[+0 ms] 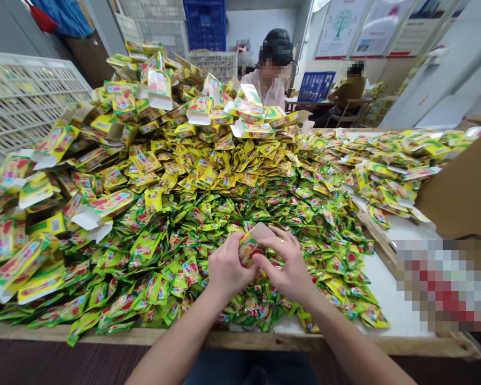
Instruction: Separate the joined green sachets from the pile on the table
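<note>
My left hand and my right hand meet low in the middle of the view, both closed round one small printed carton with its grey flap standing open. They hover just above a deep heap of green sachets spread over the white table. Yellow sachets lie further back in the same heap. Many more small cartons, some with flaps open, are piled at the left and on top at the back.
A brown cardboard box stands at the right edge. White plastic crates are stacked at the far left. One person sits behind the heap, another further back right. The table's wooden front edge runs close to me.
</note>
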Tool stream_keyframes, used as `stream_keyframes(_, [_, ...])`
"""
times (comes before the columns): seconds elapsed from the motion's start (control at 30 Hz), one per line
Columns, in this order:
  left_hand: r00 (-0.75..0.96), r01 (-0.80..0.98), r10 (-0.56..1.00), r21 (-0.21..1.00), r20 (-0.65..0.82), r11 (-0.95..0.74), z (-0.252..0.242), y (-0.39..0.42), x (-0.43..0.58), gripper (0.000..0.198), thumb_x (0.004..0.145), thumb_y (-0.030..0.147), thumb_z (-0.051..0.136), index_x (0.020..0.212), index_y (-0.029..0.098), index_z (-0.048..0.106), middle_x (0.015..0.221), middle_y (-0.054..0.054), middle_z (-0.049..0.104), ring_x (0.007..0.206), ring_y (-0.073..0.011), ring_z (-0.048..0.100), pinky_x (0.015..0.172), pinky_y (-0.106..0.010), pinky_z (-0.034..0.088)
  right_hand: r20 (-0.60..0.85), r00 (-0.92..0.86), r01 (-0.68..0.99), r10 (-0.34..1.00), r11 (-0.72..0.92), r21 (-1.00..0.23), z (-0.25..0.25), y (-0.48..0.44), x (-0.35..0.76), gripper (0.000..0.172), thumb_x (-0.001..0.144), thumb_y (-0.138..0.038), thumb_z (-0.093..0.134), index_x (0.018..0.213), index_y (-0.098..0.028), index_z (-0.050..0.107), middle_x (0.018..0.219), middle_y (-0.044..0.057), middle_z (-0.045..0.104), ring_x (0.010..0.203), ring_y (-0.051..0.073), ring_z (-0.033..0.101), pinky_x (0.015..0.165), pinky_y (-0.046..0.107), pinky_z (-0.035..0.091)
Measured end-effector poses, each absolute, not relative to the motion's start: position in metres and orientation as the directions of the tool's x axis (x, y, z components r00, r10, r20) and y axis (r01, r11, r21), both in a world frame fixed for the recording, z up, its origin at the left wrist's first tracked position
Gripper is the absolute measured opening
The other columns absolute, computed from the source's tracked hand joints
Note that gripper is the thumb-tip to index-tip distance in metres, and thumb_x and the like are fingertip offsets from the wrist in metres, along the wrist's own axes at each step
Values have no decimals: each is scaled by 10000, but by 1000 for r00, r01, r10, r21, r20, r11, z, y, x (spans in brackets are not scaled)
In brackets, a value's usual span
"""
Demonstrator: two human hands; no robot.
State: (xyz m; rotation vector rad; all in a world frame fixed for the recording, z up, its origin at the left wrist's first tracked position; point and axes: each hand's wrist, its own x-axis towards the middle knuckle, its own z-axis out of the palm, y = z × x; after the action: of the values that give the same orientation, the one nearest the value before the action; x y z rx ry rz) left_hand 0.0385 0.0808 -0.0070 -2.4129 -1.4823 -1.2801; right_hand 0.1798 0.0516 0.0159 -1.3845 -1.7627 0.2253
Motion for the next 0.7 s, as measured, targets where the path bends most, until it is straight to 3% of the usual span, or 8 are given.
stream_keyframes(0.07, [268, 759, 733, 333, 625, -560, -11, 82, 38, 353, 709, 319, 578, 1031, 186, 523, 870, -57, 694, 711, -217, 678, 588, -285, 514, 358, -108, 655, 928, 337, -677, 17, 55, 183, 100, 769, -329, 657, 813, -247, 692, 909, 33, 719, 1000, 283, 594, 1004, 551, 243])
stream_keyframes(0.17, [360, 701, 738, 357, 571, -618, -9, 84, 38, 393, 683, 306, 623, 1047, 192, 528, 882, -55, 686, 713, -221, 663, 612, -307, 513, 227, -180, 565, 957, 290, -773, 17, 62, 191, 233, 790, -380, 625, 642, -210, 681, 716, 16, 694, 753, 207, 614, 929, 461, 371])
stream_keyframes(0.23, [353, 616, 736, 449, 578, -648, -4, 85, 38, 448, 681, 333, 664, 1079, 193, 514, 971, -74, 664, 845, -241, 645, 731, -342, 514, 190, -136, 445, 972, 231, -865, 17, 64, 196, 286, 795, -430, 610, 656, -196, 699, 663, 24, 685, 697, 197, 610, 827, 392, 449])
stream_keyframes(0.3, [294, 509, 773, 592, 562, -624, 3, 84, 38, 497, 738, 371, 652, 1166, 197, 467, 1084, -96, 616, 981, -248, 602, 843, -373, 484, 158, -29, 266, 987, 160, -951, 21, 64, 199, 301, 777, -471, 624, 766, -188, 725, 751, 46, 719, 738, 212, 634, 776, 360, 481])
stream_keyframes(0.37, [261, 365, 833, 749, 489, -554, 6, 82, 38, 506, 831, 386, 567, 1264, 205, 376, 1099, -98, 594, 969, -222, 600, 838, -360, 484, 118, 39, 98, 992, 113, -989, 27, 60, 200, 316, 754, -484, 654, 847, -192, 733, 860, 60, 738, 815, 227, 655, 795, 354, 490])
stream_keyframes(0.43, [282, 203, 866, 857, 412, -474, 5, 79, 39, 463, 891, 373, 482, 1296, 218, 320, 1021, -74, 608, 855, -183, 619, 762, -316, 497, 84, -5, -3, 996, 84, -996, 33, 56, 199, 314, 733, -484, 682, 865, -205, 741, 882, 53, 743, 844, 223, 664, 832, 354, 488])
stream_keyframes(0.6, [261, 47, 898, 925, 354, -378, -2, 78, 38, 281, 901, 376, 446, 1149, 245, 418, 949, -31, 578, 726, -143, 581, 620, -256, 475, -12, -198, -38, 980, -20, -999, 35, 48, 197, 349, 720, -533, 669, 831, -213, 755, 773, 22, 736, 790, 206, 667, 849, 382, 491])
stream_keyframes(0.7, [270, 22, 915, 949, 298, -315, -1, 81, 36, 190, 886, 352, 452, 1036, 236, 449, 932, -12, 546, 680, -126, 547, 538, -225, 439, 10, -142, 67, 990, 20, -998, 30, 45, 195, 361, 745, -537, 636, 820, -205, 753, 789, 33, 734, 839, 228, 653, 850, 399, 482])
